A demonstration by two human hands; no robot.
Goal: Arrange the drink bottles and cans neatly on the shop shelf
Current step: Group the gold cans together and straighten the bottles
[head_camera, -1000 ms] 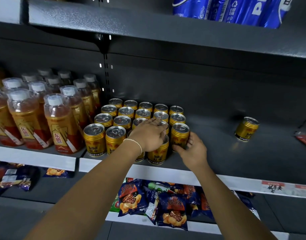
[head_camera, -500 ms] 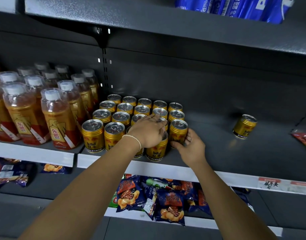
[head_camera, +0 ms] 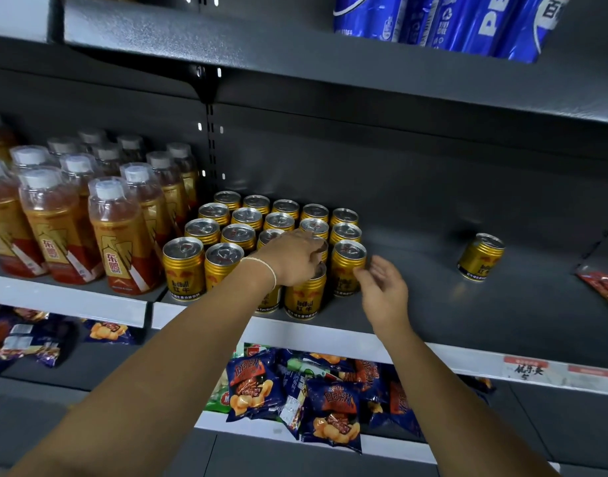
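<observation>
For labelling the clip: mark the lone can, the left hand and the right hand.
lone can [head_camera: 481, 259], head view, gold side wall.
left hand [head_camera: 290, 258], head view, back of the hand.
right hand [head_camera: 386, 292], head view, middle of the hand.

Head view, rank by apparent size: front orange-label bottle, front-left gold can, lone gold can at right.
1. front orange-label bottle, clearly largest.
2. front-left gold can.
3. lone gold can.
Both cans look like the same product. The lone one only appears smaller, probably because it sits farther from the camera, so ranks 2 and 3 are unsure.
</observation>
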